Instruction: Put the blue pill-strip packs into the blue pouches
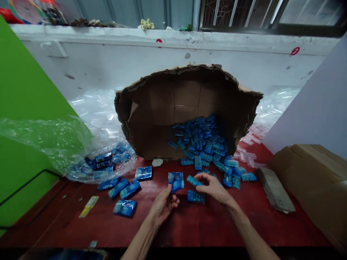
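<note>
Between the thumb and fingers of my left hand (164,206) is a blue printed packet (175,181), held a little above the red table. My right hand (213,186) pinches a small clear-and-blue container of teal pellets (193,181) just to the packet's right. Below that hand a second such container (195,196) lies on the table. A heap of the same containers (202,139) spills out of a torn cardboard box (162,142) behind my hands. Several blue packets (125,207) lie to the left, looking filled, and a flat packet (143,173) lies behind them.
A clear plastic bag (81,162) with blue packets spreads over the left side, beside a green panel (29,90). On the right are a cardboard carton (311,180), a grey flat block (275,189) and clear plastic pieces (248,157). A yellow-and-white strip (89,206) lies at front left.
</note>
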Tool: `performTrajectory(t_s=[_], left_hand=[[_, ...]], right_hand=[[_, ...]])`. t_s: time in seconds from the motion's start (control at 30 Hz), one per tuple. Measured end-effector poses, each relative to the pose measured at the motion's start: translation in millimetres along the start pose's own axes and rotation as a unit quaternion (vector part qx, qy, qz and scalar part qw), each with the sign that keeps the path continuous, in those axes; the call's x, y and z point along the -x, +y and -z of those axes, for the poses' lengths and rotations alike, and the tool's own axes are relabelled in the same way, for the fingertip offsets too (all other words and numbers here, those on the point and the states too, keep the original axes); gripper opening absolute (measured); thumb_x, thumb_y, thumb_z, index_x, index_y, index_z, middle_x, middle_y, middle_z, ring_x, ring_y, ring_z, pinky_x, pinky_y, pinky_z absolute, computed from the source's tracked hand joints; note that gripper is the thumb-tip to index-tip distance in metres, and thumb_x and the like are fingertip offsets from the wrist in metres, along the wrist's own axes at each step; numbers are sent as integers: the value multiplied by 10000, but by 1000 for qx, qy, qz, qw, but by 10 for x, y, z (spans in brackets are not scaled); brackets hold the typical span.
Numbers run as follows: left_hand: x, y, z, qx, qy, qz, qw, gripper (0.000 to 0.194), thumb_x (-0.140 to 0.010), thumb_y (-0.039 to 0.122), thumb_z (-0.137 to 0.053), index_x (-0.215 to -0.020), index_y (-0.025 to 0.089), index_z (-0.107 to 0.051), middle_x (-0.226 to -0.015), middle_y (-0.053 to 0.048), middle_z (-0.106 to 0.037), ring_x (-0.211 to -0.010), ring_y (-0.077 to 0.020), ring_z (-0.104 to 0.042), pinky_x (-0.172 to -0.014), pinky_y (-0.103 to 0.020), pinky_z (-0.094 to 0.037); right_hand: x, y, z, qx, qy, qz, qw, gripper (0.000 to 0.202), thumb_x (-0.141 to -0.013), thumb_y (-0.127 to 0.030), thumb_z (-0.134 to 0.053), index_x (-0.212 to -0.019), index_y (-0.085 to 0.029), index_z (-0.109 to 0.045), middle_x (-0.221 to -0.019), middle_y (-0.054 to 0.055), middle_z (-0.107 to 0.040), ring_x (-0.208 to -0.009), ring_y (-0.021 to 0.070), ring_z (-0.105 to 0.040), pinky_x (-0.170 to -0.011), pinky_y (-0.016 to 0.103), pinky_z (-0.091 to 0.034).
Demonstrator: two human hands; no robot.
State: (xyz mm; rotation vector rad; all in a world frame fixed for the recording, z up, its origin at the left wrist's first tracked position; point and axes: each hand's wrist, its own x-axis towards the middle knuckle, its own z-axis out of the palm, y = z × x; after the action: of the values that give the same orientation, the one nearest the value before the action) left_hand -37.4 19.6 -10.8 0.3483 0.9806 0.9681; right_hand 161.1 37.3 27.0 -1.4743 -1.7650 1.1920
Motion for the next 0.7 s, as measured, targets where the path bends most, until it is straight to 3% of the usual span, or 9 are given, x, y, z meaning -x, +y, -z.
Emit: performTrajectory(t_s=[0.1, 0.3, 0.7], left_hand=[[13, 5, -21, -10, -10, -6, 1000, 221, -684, 330, -594, -624, 141, -497, -434, 10, -543, -435, -108, -547, -390, -173, -400], [13, 31, 12, -19, -37, -16, 999, 206, -674, 320, -605, -639, 149, -496, -428, 15, -534, -426, -114, -536, -386, -187, -383], [29, 23, 22, -60, -77, -42, 994, 218, -719, 344, -550, -657, 138, -517, -439, 4, -547, -429, -112, -535, -414, -201, -389]], right_hand=[[82, -121, 84, -45, -43, 48, 997, 263, -619, -165, -568, -881, -189, -571, -828, -12, -568, -753, 140, -510, -665, 237, -397], [160, -267, 137, 93, -13, 131, 987, 245, -609, -122, -576, -836, -216, -588, -858, -7, -572, -793, 151, -475, -734, 268, -359], [268, -356, 105, 173, -17, 170, 970, 233, -659, -111, -547, -859, -227, -573, -869, 2, -564, -821, 166, -446, -742, 286, -343]])
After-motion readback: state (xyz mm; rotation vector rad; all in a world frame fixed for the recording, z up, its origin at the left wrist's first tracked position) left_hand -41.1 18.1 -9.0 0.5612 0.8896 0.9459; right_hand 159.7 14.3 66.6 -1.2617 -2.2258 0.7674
